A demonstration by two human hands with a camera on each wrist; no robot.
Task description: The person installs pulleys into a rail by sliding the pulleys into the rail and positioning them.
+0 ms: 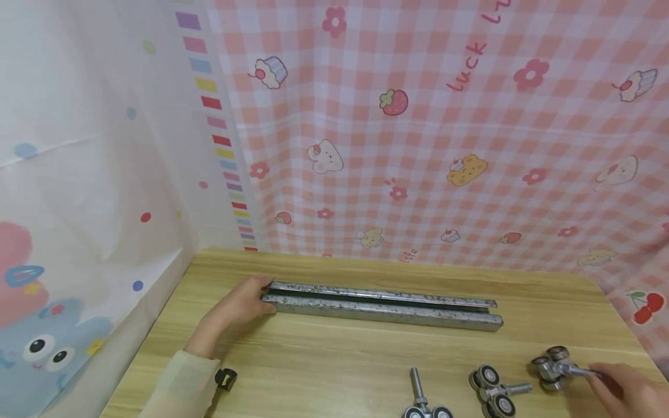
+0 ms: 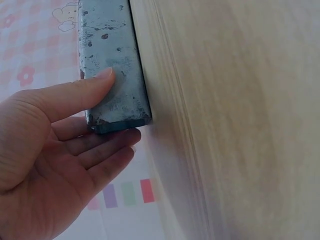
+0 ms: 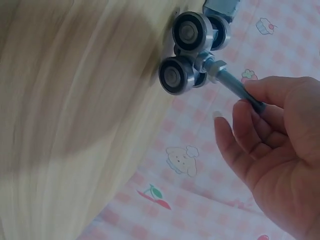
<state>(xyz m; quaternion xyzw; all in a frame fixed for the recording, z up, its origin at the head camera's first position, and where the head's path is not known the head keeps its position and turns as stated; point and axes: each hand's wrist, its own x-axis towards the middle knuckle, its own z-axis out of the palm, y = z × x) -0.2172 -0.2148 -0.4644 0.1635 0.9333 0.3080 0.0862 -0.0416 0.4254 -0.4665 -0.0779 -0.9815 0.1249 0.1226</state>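
Note:
A slotted steel rail, scuffed and worn, lies lengthwise on the table with its slot facing up. My left hand grips its left end, and in the left wrist view the thumb lies on the side of the rail while the fingers curl at its end. At the right, my right hand pinches the threaded bolt of a roller trolley. The right wrist view shows that trolley's wheels and nut, with the bolt's end between thumb and fingers.
Two more roller trolleys lie on the wooden table: one beside the held one, another cut off at the bottom edge. A small black object is by the left sleeve. A checked cloth hangs behind.

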